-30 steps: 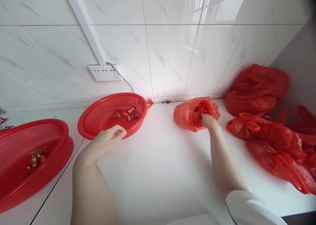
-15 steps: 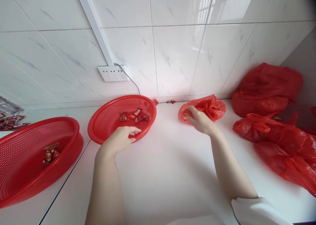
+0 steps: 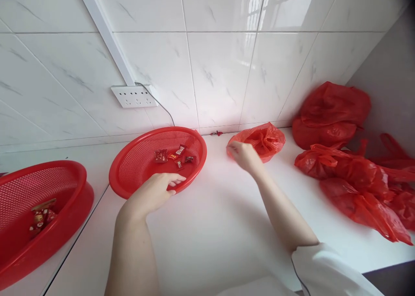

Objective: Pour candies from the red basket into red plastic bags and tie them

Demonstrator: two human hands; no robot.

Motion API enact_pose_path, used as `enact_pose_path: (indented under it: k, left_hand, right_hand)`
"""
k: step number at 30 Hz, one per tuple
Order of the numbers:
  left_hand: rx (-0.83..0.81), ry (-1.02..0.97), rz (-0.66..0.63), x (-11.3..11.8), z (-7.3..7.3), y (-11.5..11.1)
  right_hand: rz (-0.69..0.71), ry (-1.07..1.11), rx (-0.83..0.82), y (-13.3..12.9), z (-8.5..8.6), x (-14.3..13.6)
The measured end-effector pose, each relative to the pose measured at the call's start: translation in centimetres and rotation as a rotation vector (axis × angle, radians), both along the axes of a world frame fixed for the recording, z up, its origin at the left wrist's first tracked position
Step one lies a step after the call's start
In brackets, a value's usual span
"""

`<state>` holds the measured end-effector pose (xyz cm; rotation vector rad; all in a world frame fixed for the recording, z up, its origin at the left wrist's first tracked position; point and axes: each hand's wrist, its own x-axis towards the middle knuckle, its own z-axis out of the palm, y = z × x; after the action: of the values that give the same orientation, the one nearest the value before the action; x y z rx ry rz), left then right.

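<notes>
My left hand (image 3: 157,188) is closed over the near rim of a round red plastic basket (image 3: 125,175), its fingertips bent over the edge. Several small wrapped packets (image 3: 161,156) lie inside that basket, in red, brown and white wrappers. Farther right, a red plastic bag (image 3: 270,138) rests on the white table with its mouth spread. My right hand (image 3: 244,155) is at the bag's left edge, fingers pinched together on the film. The fingertips are partly hidden by the hand itself.
A second red basket (image 3: 73,179) with a few packets (image 3: 40,216) stands at left. Several filled red bags (image 3: 353,170) are piled at right. A power socket (image 3: 134,97) with a grey cable (image 3: 164,107) is on the tiled wall. A small dark red scrap (image 3: 216,133) lies by the wall.
The view has turned slightly right. The middle basket has shifted a little to the right along the wall with my left hand on it. My right hand's fingers have closed at the bag's edge.
</notes>
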<state>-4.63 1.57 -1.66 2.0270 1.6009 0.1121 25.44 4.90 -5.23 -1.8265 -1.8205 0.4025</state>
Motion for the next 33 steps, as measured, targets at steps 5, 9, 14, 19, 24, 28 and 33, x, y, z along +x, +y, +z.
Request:
enact_pose_path:
  k: [5, 9, 14, 19, 24, 28, 33]
  left_hand:
    - [-0.005, -0.007, 0.008, 0.6, -0.1, 0.1]
    - [0.002, -0.006, -0.006, 0.7, 0.0, 0.1]
    - [0.043, 0.045, 0.002, 1.0, -0.2, 0.5]
    - [0.066, 0.052, -0.003, 1.4, -0.6, 0.8]
    - [0.147, -0.029, 0.030, 2.6, -0.4, 0.7]
    - [0.273, -0.461, 0.140, 5.7, 0.0, -0.3]
    - [0.147, -1.081, 0.016, 9.4, -0.1, -2.0]
  right_hand:
    - [-0.335, -0.154, -0.177, 2.4, -1.7, 6.8]
    - [-0.342, -0.130, -0.165, 3.0, -2.7, 8.7]
    - [-0.382, 0.127, 0.116, 2.8, -2.0, 9.4]
    - [-0.163, 0.442, 0.528, 2.3, -1.1, 9.0]
    - [0.168, 0.336, 0.430, 0.6, 0.6, 7.4]
    - [0.375, 0.296, 0.435, -1.8, 2.8, 5.1]
    - [0.765, 0.297, 0.291, -5.3, 4.7, 0.8]
